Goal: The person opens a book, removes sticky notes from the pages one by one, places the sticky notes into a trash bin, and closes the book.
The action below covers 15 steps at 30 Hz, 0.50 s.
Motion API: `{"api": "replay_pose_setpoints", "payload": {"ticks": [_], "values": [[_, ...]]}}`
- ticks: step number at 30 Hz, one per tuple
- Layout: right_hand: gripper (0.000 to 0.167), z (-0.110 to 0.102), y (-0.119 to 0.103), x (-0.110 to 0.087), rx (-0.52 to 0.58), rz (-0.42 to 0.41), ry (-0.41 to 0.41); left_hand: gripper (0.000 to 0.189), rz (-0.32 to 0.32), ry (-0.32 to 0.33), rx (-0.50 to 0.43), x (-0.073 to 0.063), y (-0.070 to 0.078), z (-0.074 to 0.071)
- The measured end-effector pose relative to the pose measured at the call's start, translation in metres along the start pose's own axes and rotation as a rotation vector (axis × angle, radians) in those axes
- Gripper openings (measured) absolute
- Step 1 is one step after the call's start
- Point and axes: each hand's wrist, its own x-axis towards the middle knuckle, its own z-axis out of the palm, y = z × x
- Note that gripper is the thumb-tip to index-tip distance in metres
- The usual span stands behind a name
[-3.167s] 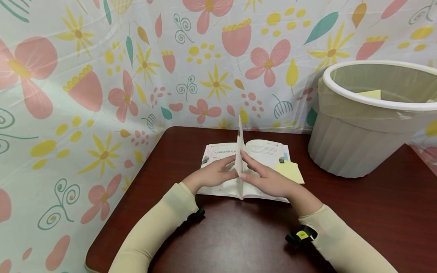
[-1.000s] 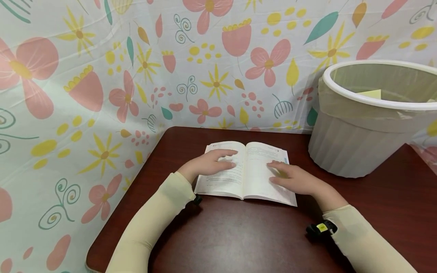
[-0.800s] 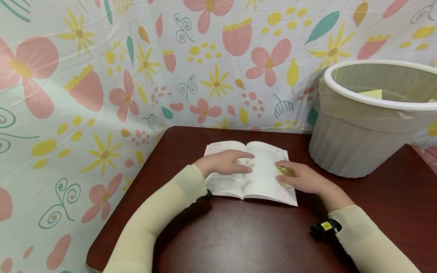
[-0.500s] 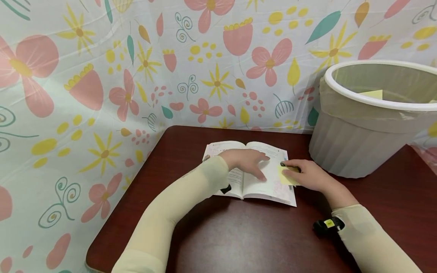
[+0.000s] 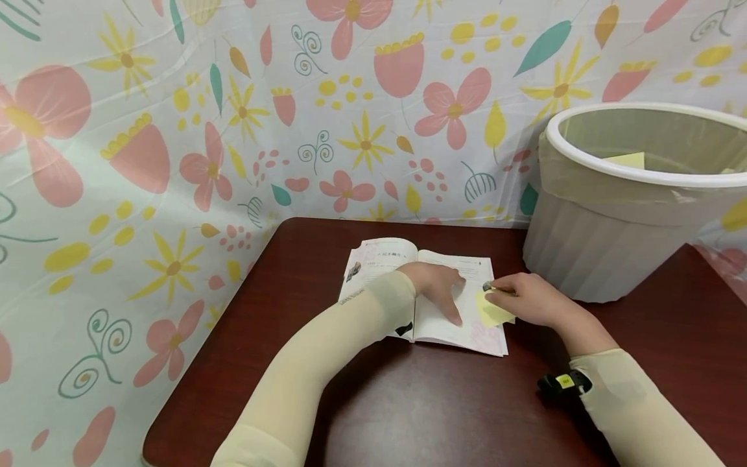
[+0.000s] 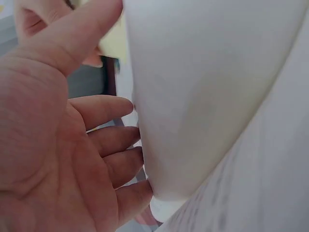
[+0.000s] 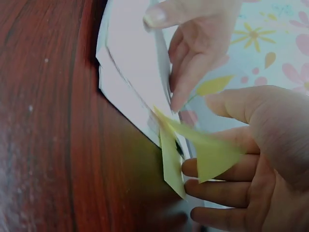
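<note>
A book (image 5: 432, 318) lies spread on the dark red table. My left hand (image 5: 434, 285) reaches across onto its right-hand page, thumb and fingers spread. In the left wrist view its fingertips (image 6: 126, 107) are right at the edge of a curved page (image 6: 193, 96). My right hand (image 5: 528, 298) is at the book's right edge, beside a yellow sticky note (image 5: 493, 310) that overlaps the page. In the right wrist view this note (image 7: 217, 154) curls in front of the right fingers, with the thumb apart from it. Another yellow piece (image 7: 171, 166) sticks out from the pages.
A grey waste bin (image 5: 601, 240) with a white rim and a bag liner stands at the table's (image 5: 379, 415) right back, a yellow paper (image 5: 627, 160) showing inside. A flower-patterned curtain (image 5: 327, 155) hangs behind and to the left. Black straps circle both wrists.
The raised page seen first has come down and different pages show. My left hand has crossed from the left page to the right one. My right hand has moved out to the sticky note.
</note>
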Motion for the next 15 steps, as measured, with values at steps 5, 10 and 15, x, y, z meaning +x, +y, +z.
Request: {"api": "replay_pose_setpoints", "payload": {"ticks": [5, 10, 15], "values": [[0.041, -0.001, 0.005, 0.001, -0.024, 0.003, 0.038, 0.105, -0.029, 0.011, 0.044, -0.001, 0.008, 0.004], [0.036, 0.001, 0.013, 0.004, -0.038, 0.043, 0.047, 0.107, -0.037, 0.018, 0.059, -0.001, 0.013, 0.005], [0.029, 0.001, 0.015, 0.003, -0.026, 0.054, 0.068, 0.108, -0.041, 0.044, 0.044, 0.001, 0.016, 0.006]]}}
